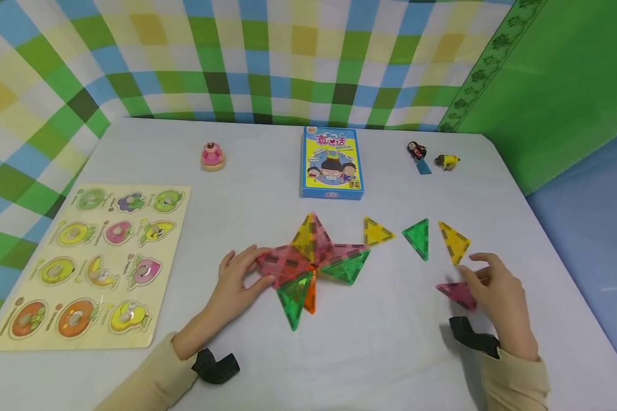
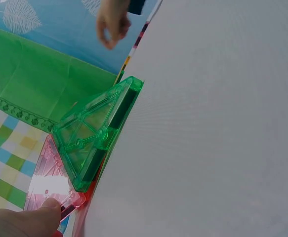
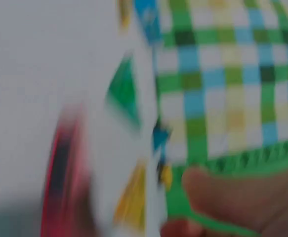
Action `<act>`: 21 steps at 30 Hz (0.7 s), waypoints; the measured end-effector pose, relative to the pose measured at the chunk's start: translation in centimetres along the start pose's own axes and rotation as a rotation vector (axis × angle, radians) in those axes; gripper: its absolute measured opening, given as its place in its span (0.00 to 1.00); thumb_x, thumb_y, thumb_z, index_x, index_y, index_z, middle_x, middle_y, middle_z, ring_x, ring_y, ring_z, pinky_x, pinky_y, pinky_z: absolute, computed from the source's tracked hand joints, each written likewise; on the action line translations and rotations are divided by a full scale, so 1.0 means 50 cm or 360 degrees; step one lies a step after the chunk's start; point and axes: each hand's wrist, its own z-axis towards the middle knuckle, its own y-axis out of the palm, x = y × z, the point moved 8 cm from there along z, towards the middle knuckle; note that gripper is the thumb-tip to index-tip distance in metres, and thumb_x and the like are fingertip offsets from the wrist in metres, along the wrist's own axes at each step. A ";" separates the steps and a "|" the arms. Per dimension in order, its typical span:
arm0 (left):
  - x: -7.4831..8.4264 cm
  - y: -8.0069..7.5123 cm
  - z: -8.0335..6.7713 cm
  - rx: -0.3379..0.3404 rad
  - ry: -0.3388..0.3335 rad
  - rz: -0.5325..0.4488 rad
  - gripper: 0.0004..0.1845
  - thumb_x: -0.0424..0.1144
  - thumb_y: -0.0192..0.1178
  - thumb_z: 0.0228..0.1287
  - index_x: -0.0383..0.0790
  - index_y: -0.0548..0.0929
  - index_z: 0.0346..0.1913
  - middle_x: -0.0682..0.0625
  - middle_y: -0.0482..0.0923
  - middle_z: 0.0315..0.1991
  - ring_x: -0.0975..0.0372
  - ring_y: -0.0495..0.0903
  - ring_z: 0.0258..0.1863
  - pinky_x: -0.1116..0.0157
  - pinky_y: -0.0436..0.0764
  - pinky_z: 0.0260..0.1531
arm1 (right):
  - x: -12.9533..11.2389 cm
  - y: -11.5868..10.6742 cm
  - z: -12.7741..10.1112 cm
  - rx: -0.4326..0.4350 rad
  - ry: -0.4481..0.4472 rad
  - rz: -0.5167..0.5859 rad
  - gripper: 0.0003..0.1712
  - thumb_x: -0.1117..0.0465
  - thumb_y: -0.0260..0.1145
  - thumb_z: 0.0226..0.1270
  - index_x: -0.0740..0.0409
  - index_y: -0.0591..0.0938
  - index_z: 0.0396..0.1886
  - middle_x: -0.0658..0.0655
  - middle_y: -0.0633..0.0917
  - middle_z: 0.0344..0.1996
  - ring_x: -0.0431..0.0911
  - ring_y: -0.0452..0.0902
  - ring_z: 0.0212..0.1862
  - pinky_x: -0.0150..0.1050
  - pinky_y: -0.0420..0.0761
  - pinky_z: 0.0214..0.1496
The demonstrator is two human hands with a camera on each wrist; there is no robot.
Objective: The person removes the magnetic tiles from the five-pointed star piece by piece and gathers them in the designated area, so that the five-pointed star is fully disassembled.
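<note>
Steadying: our left hand (image 1: 239, 278) lies on the pink tile (image 1: 280, 264) at the left edge of the tile cluster (image 1: 313, 260), fingers fairly flat; we judge it pins the shape so nothing slides.
Left wrist view: a fingertip (image 2: 45, 210) touches the pink tile's (image 2: 47, 182) corner, with a green tile (image 2: 92, 136) standing up beside it.
Fetching: our right hand (image 1: 496, 294) has its fingertips curled on a loose pink triangle (image 1: 456, 294) lying flat, well apart from the cluster.
Right wrist view: too blurred, so we cannot tell the grip from it.
Spares: a yellow triangle (image 1: 376, 232), a green triangle (image 1: 417, 238) and another yellow one (image 1: 453, 241) lie in a row between cluster and right hand, handy to reach.
Out of the way: fruit puzzle board (image 1: 95, 260) to the left, blue box (image 1: 332, 163) behind.
</note>
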 end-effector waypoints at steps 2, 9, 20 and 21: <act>0.000 0.002 0.001 -0.0011 -0.0009 0.0002 0.27 0.38 0.69 0.48 0.40 0.75 0.53 0.43 0.75 0.52 0.45 0.65 0.58 0.43 0.44 0.57 | -0.083 0.027 -0.001 -0.0065 -0.0271 0.0239 0.20 0.55 0.58 0.65 0.62 0.70 0.51 0.62 0.82 0.30 0.49 0.77 0.28 0.40 0.75 0.26; -0.004 0.005 0.000 -0.0025 -0.0034 0.0013 0.27 0.39 0.69 0.48 0.41 0.75 0.54 0.43 0.75 0.53 0.46 0.64 0.59 0.44 0.44 0.58 | -0.371 0.196 -0.085 -0.1035 -0.0914 0.0917 0.20 0.61 0.58 0.66 0.58 0.69 0.56 0.58 0.81 0.41 0.46 0.80 0.30 0.37 0.78 0.31; -0.001 0.002 0.002 -0.0015 -0.0027 0.0023 0.28 0.38 0.69 0.47 0.39 0.75 0.54 0.41 0.75 0.52 0.46 0.65 0.58 0.43 0.44 0.58 | -0.429 0.262 -0.109 -0.0595 -0.0920 0.0668 0.24 0.60 0.64 0.60 0.55 0.71 0.56 0.48 0.81 0.28 0.34 0.76 0.25 0.29 0.76 0.27; 0.000 0.002 0.003 -0.0014 -0.0024 0.0023 0.28 0.38 0.70 0.47 0.39 0.75 0.53 0.41 0.75 0.51 0.45 0.65 0.58 0.43 0.45 0.58 | -0.428 0.262 -0.110 -0.0587 -0.0905 0.0687 0.25 0.59 0.65 0.59 0.55 0.70 0.57 0.47 0.80 0.28 0.34 0.76 0.25 0.29 0.76 0.27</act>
